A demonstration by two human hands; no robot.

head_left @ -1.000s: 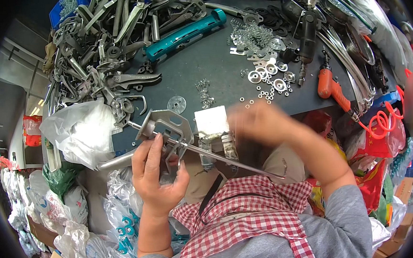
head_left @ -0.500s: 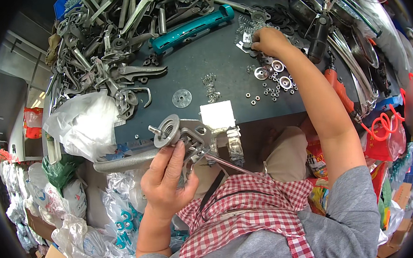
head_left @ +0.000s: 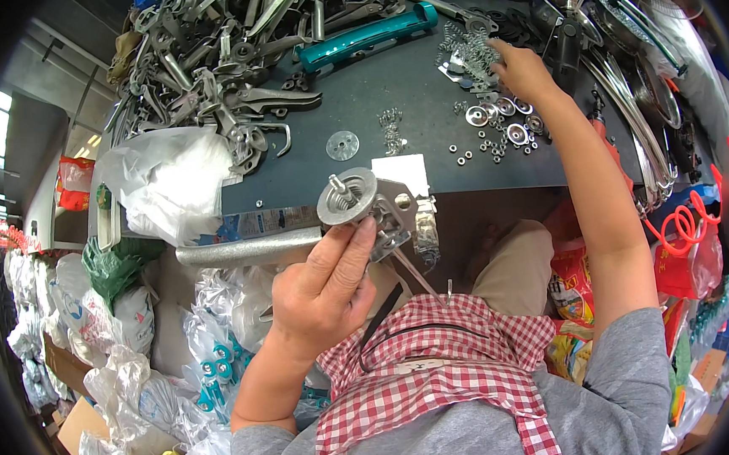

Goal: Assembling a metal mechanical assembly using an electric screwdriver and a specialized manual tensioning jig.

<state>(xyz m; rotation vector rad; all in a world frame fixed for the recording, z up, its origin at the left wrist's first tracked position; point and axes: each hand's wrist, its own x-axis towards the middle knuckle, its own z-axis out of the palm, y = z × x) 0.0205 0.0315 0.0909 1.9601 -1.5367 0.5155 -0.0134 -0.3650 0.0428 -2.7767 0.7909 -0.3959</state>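
My left hand [head_left: 323,294] holds a grey metal handle assembly [head_left: 248,249] over my lap, just off the bench's near edge. A round metal cup [head_left: 350,199] with a coil spring and a threaded stud inside sits on it, facing up, and a thin rod slants down toward my apron. My right hand [head_left: 524,72] reaches to the far right part of the bench, fingers bent in at a pile of small springs [head_left: 475,55]; what they pinch is hidden. Near it lie round metal cups [head_left: 517,135] and loose nuts [head_left: 484,146].
A heap of metal handles [head_left: 193,79], a teal half-round cradle [head_left: 368,41], a flat disc [head_left: 343,145] and a few springs [head_left: 391,131] lie on the bench. A white plastic bag [head_left: 167,182] hangs over its edge. Long rods [head_left: 632,128] and a red coiled hose [head_left: 684,235] are at right.
The view has shifted slightly. My left hand has raised the handle assembly, with the cup tilted more upward. My right hand has shifted to the right side of the spring pile.
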